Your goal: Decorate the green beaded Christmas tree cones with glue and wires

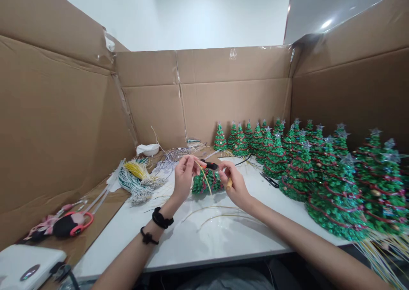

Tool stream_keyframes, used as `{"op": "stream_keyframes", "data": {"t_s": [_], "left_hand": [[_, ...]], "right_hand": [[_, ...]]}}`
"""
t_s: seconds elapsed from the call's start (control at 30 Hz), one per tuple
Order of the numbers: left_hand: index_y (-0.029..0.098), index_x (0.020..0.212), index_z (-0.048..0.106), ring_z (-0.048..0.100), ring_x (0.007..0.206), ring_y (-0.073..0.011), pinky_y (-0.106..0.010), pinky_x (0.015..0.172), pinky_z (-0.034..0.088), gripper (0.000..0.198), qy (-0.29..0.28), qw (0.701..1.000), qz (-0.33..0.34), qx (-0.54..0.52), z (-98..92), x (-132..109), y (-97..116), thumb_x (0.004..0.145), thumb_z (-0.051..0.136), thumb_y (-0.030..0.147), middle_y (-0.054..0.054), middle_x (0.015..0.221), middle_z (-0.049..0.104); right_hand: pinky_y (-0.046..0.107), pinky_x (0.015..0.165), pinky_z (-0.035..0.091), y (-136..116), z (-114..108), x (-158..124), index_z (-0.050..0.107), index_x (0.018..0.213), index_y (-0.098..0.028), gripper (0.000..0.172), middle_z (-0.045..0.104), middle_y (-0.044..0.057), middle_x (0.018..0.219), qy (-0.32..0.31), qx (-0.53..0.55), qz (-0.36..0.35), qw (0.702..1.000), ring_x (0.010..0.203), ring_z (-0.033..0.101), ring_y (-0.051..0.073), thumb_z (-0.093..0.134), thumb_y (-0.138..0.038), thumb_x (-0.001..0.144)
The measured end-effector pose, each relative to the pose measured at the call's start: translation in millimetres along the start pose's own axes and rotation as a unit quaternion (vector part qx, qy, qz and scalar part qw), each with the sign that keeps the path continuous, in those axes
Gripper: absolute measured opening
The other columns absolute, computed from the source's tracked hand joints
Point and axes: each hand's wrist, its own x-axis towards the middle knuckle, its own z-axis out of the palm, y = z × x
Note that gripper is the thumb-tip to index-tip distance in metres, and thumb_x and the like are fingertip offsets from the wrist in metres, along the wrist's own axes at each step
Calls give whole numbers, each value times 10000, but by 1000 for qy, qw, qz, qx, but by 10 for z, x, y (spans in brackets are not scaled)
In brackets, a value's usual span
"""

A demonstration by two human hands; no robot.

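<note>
Head view: we see both hands meeting at the centre of the frame over the white table (198,243). The left hand (184,177), with two black bands at its wrist, pinches a yellow strand (205,177) between thumb and fingertips. The strand curves down across the small tree (204,183), which lies on its side between the hands, just above the tabletop. The right hand (235,187) is closed around that tree's base end, where a pale stub shows beside the fingers. A black tool (210,165) lies just behind the hands.

From how things lie, we judge that much is already finished. A long row of standing trees (319,175) fills the right side of the frame, from mid-distance to the lower right, each wound with red cord and topped with a silvery star. We cannot tell whether the tree in hand has a star, and it alone is off its base.

Material remains: bundles of yellow, green and white strands (137,180) lie left of centre, and loose yellow strands (220,213) lie on the table below the hands. Cardboard walls (57,123) enclose the whole bench.
</note>
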Motion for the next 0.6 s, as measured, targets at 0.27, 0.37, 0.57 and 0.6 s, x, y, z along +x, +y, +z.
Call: {"op": "stream_keyframes", "data": {"t_s": [0.27,0.37,0.57,0.6], "left_hand": [[150,696,536,345,341,-39,-159,358,208,400,-213,954,-186,-95,145,-130,-129,751,577,544,59,424,475],[142,671,541,339,340,-40,-163,360,194,429,-233,951,-193,-65,152,-155,-153,745,570,564,59,402,454],[145,655,537,274,320,-40,-173,362,187,462,-260,943,-204,-44,134,-151,-158,742,543,598,72,365,417],[147,661,534,274,324,-41,-172,365,188,460,-259,943,-206,-41,137,-154,-157,745,538,599,73,368,417]], "right_hand": [[267,699,412,24,-151,199,604,938,-194,279,599,29,861,-88,179,131,971,795,539,165,534,-446,842],[261,665,402,63,-190,218,634,843,-176,283,593,16,772,-142,203,148,958,711,525,149,591,-453,806],[251,596,377,83,-178,210,623,778,-170,263,555,-14,645,-191,247,156,937,601,488,125,655,-430,764],[251,597,377,87,-180,210,623,781,-171,258,559,-14,643,-189,251,158,936,601,490,125,660,-426,761]]}}
